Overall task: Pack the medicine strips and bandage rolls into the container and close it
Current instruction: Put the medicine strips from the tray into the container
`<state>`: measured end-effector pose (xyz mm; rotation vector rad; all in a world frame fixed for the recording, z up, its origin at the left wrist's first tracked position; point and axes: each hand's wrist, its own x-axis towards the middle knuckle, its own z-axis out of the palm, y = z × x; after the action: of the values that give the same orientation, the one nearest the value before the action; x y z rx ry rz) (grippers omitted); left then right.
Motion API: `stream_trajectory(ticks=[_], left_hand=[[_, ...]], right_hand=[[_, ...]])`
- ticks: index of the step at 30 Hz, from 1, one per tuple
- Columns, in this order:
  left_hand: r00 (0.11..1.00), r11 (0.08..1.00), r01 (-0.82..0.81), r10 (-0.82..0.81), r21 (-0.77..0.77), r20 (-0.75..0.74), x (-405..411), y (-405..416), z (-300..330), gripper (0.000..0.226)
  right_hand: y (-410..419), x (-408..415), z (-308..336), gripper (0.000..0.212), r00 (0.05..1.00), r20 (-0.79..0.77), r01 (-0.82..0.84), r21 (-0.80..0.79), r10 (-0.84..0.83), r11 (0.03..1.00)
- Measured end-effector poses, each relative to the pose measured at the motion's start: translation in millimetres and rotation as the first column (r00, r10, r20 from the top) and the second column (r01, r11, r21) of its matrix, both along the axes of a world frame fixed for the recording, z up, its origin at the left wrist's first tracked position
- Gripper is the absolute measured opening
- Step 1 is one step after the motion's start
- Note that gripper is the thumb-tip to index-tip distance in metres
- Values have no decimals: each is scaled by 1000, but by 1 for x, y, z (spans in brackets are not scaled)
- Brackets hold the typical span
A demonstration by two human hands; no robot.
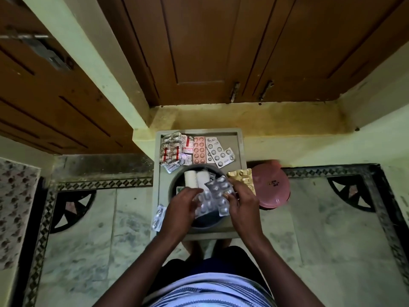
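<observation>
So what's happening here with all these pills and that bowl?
A person is packing medical supplies into a round dark container on a small grey table. Both hands, the left hand and right hand, hold silver medicine strips over the container. Two white bandage rolls already lie inside. More strips wait at the table's far end, a gold strip lies at the right, and the pink lid lies off to the side, so it isn't closed yet.

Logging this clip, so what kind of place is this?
Likely a home, on the floor: patterned marble floor, wooden doors, and a small stool holding medicine strips.
</observation>
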<state>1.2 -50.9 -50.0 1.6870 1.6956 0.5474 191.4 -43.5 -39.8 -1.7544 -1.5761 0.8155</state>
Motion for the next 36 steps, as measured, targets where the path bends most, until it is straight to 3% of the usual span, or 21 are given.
stream_trajectory(ticks=[2, 6, 9, 15, 18, 20, 24, 26, 29, 32, 36], left_hand=[[992, 992, 127, -127, -10, -27, -4, 4, -6, 37], [978, 982, 191, -190, 2, -88, -7, 8, -19, 31], [935, 962, 261, -231, 81, -268, -8, 6, -18, 24], [949, 984, 81, -27, 160, -314, -17, -29, -10, 43], [915, 985, 23, 48, 173, -400, -23, -41, -13, 32], [933, 980, -3, 75, 199, -352, -23, -44, -17, 29], [972, 975, -58, 105, 217, -212, -22, -45, -15, 40], [971, 976, -19, 70, 216, -230, -25, -44, -16, 49], [962, 977, 19, 40, 211, -270, -28, -42, -19, 49], [968, 974, 14, 43, 226, -246, -28, -41, -21, 32], [982, 948, -142, 171, 284, -83, -31, -48, -16, 18]], right_hand=[[4, 3, 3, 47, 999, 28, -20, 31, 19, 999], [12, 6, 4, 51, 999, 29, -48, 59, 46, 997], [13, 3, 3, 48, 994, 32, -107, 55, 106, 993], [21, -3, -2, 45, 923, 137, -363, 1, 360, 932], [30, -10, -3, 47, 855, 218, -479, -15, 470, 878], [34, -18, -3, 46, 789, 279, -550, -78, 548, 832], [43, -34, -9, 37, 568, 427, -629, -327, 703, 706], [39, -38, -9, 34, 508, 510, -628, -332, 694, 704], [30, -35, -17, 26, 582, 551, -593, -215, 598, 776], [23, -21, -23, 30, 713, 523, -495, -96, 467, 863], [13, 5, -23, 19, 936, 341, -139, 143, 83, 980]])
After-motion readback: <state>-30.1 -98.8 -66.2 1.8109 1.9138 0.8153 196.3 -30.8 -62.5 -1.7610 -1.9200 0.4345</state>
